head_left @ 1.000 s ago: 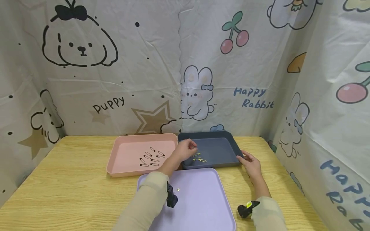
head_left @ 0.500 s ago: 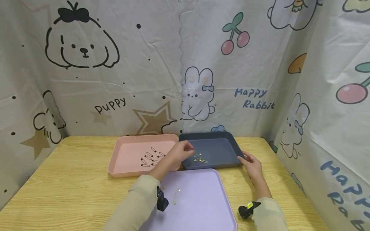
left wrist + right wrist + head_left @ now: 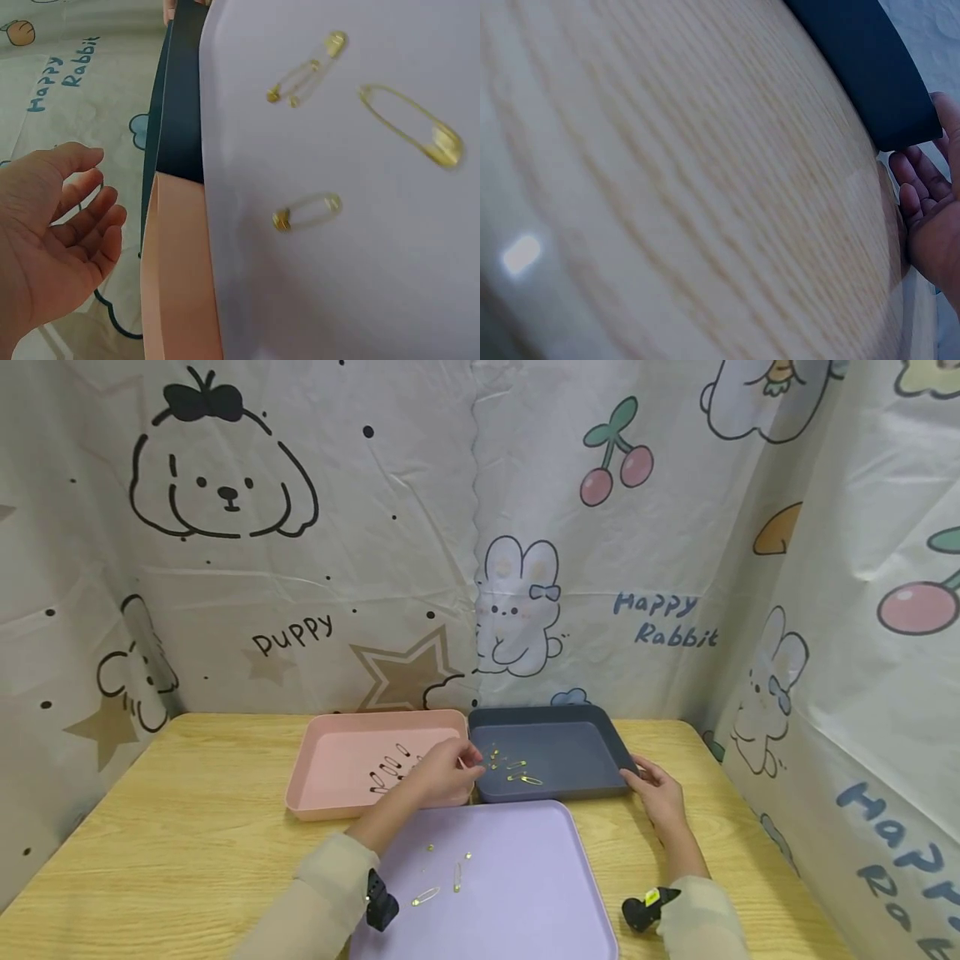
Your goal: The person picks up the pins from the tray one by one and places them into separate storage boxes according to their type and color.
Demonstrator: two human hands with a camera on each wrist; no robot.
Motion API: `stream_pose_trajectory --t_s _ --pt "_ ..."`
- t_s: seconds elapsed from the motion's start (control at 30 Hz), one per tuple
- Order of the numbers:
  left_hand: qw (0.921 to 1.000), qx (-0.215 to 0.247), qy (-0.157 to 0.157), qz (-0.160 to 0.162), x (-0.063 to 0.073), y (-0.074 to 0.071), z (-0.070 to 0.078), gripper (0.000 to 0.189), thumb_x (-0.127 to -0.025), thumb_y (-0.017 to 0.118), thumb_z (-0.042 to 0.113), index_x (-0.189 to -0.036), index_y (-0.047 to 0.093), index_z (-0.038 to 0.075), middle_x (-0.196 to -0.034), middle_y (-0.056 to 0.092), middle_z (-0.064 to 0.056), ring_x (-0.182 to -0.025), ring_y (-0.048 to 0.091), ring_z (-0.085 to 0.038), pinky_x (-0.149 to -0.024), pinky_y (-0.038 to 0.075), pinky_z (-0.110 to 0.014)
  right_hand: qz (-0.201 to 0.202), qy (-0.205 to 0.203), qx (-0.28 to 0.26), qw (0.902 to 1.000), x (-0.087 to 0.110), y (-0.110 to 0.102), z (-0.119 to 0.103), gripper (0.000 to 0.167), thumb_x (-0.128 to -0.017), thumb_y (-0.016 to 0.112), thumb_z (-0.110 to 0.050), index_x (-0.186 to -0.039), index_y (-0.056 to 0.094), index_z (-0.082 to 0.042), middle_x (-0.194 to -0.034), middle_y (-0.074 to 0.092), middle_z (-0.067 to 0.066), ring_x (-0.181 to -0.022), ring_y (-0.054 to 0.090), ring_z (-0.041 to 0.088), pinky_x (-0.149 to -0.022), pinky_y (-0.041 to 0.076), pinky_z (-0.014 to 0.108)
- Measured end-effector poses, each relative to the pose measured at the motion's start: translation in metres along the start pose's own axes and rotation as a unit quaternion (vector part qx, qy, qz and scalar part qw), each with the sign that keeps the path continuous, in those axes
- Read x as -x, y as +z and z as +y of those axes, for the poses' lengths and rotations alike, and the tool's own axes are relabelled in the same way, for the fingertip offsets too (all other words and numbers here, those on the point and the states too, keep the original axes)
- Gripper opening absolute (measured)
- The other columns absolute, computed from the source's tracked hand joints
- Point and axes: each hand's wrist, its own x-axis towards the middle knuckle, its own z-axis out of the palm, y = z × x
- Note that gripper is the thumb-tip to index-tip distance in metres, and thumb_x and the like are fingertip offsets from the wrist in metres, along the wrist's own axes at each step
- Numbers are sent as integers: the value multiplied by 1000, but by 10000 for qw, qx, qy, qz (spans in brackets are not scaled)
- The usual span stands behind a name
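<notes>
My left hand (image 3: 448, 767) hovers where the pink tray (image 3: 330, 756) meets the dark blue tray (image 3: 573, 747). In the left wrist view its fingers (image 3: 94, 214) hang loosely curled, holding nothing. At the dark blue tray's right side, my right hand (image 3: 658, 789) grips the rim near the front corner, thumb on the wall and fingers below in the right wrist view. Gold safety pins (image 3: 531, 781) lie in the dark blue tray's left part. Black safety pins (image 3: 389, 769) sit in the pink tray, some hidden by my left hand. The lavender tray (image 3: 517, 877) bears several gold safety pins (image 3: 444, 145).
All three trays stand on a wood-grain table (image 3: 210, 827), the lavender one in front of the other two. A printed curtain (image 3: 420, 552) closes off the back and sides. Each wrist carries a small black camera (image 3: 381, 902).
My left hand has drawn left from over the dark blue tray, and more small gold pins show there. Its forearm has uncovered pins on the lavender tray. The right hand keeps its place.
</notes>
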Motion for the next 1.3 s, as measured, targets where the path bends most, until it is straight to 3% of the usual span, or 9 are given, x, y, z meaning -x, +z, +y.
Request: stream_pose_trajectory --t_s 0.1,0.2,0.37,0.47,0.67,0.8,1.13,1.3 --pt "9988 -75 460 174 8 -2 -8 15 -84 62 22 -88 63 7 -79 57 -2 -68 50 -11 -65 43 -25 -3 0 30 10000 0 -1 2 61 -86 64 -38 -138 47 -11 -135 44 10 -113 40 14 -73 38 7" --pt "9979 -131 581 248 15 -3 -14 15 -83 63 19 -86 63 5 -77 58 -4 -67 50 -10 -63 43 -24 3 -2 72 10000 1 -1 3 61 -86 63 -39 -138 46 -11 -135 43 10 -113 40 14 -73 38 7" --pt "9994 -328 91 -38 32 -5 -16 13 -82 66 14 -89 63 4 -79 58 -2 -70 49 -9 -64 42 -21 21 17 49 10000 1 0 5 60 -87 64 -37 -138 46 -11 -134 44 10 -112 40 13 -73 38 6" --pt "9990 -434 1 -91 43 -6 -20 13 -82 66 15 -90 63 6 -80 58 0 -73 50 -9 -66 42 -21 19 36 7 10000 2 0 4 60 -86 64 -37 -137 47 -11 -133 44 10 -110 40 12 -73 38 7" --pt "9970 -685 172 310 56 -9 -24 9 -80 67 15 -88 65 9 -87 59 -1 -85 53 -15 -77 45 -30 20 4 39 10000 2 0 2 60 -87 63 -37 -138 46 -11 -135 43 11 -112 40 13 -73 38 6" --pt "9976 -557 198 374 61 -12 -23 8 -81 67 15 -87 65 11 -87 58 1 -84 52 -14 -76 45 -29 17 -3 50 10000 2 -1 1 60 -87 63 -37 -138 46 -11 -134 43 11 -112 40 14 -73 38 7" --pt "9962 -817 255 -184 89 -22 -24 11 -82 69 20 -87 64 12 -84 58 5 -79 51 -11 -69 43 -23 19 8 64 10000 3 1 -1 60 -87 63 -37 -138 46 -11 -134 44 10 -112 40 13 -73 38 8" --pt "9939 -851 467 -523 104 -23 -27 10 -80 69 19 -85 63 12 -82 57 5 -77 50 -10 -68 43 -21 54 18 54 10000 3 1 -2 59 -87 64 -37 -138 47 -11 -136 44 10 -113 40 13 -72 38 6"
